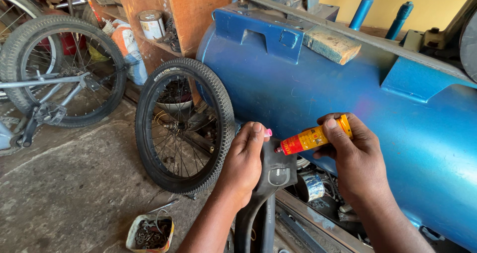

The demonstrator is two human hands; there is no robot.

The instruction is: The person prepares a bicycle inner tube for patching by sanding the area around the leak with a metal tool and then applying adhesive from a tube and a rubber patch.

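Note:
My right hand (355,158) holds a small yellow and red glue tube (312,139), its nozzle pointing left and down. My left hand (243,166) grips a black rubber inner tube (276,176) that hangs down toward the floor, and a small pink cap (268,132) is pinched at its fingertips. The tube's nozzle is just above the rubber, close to my left fingers. Both hands are in front of a large blue metal tank (348,89).
A small spoked wheel with a black tyre (184,126) leans on the tank. A bicycle's rear wheel and frame (59,74) stand at left. An open tin of small metal parts (150,233) sits on the concrete floor. A wooden block (331,44) lies on the tank.

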